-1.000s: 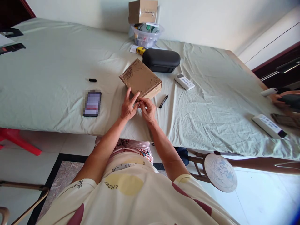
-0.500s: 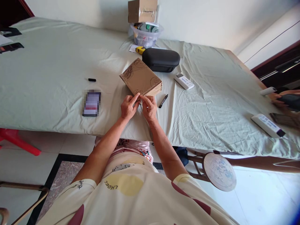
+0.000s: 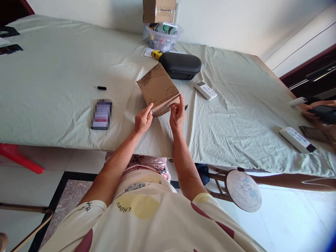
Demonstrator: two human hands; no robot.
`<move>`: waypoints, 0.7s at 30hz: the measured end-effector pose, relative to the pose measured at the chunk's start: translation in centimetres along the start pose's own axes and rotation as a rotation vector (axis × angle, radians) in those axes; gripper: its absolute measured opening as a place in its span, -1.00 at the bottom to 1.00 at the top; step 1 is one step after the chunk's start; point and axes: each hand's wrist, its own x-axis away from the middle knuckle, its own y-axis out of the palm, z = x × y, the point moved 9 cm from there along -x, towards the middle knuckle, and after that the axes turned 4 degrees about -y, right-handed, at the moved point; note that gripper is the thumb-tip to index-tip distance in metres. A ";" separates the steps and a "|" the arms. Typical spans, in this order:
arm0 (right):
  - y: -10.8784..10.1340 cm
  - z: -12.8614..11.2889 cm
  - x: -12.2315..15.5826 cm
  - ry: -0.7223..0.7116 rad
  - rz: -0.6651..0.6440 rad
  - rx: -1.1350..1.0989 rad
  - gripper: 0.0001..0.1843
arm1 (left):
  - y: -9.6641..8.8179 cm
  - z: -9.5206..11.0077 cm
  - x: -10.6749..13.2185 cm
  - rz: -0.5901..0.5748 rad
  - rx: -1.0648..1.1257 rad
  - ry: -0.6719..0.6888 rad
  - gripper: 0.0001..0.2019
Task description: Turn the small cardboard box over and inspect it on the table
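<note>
A brown cardboard box [image 3: 159,85] with dark scribbled loops at its corners sits on the cloth-covered table in front of me, turned at an angle. My left hand [image 3: 143,119] grips its near left corner, index finger along the top edge and thumb lower down. At the near right corner, my right hand [image 3: 177,113] holds the side, its index finger pointing up along the edge. The fingers under the box are partly hidden. Just right of that hand, the tip of a black marker [image 3: 186,107] shows, the rest being covered.
A black case [image 3: 180,65] lies behind the box, near a yellow tape measure [image 3: 156,54] and a plastic basket [image 3: 162,40]. Left are a phone [image 3: 101,115] and a black cap [image 3: 102,88]. A white device [image 3: 206,91] lies right. Another person's hand [image 3: 311,109] holds something dark at far right.
My right hand has moved right, from the box's near corner to its right corner, now covering most of the marker. The box has turned slightly and its near side shows more.
</note>
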 end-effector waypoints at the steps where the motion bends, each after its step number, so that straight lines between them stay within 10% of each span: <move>1: -0.3 0.3 0.0 0.019 0.020 -0.010 -0.32 | -0.2 -0.1 0.0 0.018 -0.006 -0.001 -0.29; 21: 2.4 4.3 1.8 0.262 -0.131 0.173 -0.58 | -1.4 -2.6 -0.5 0.001 -0.032 -0.209 -0.36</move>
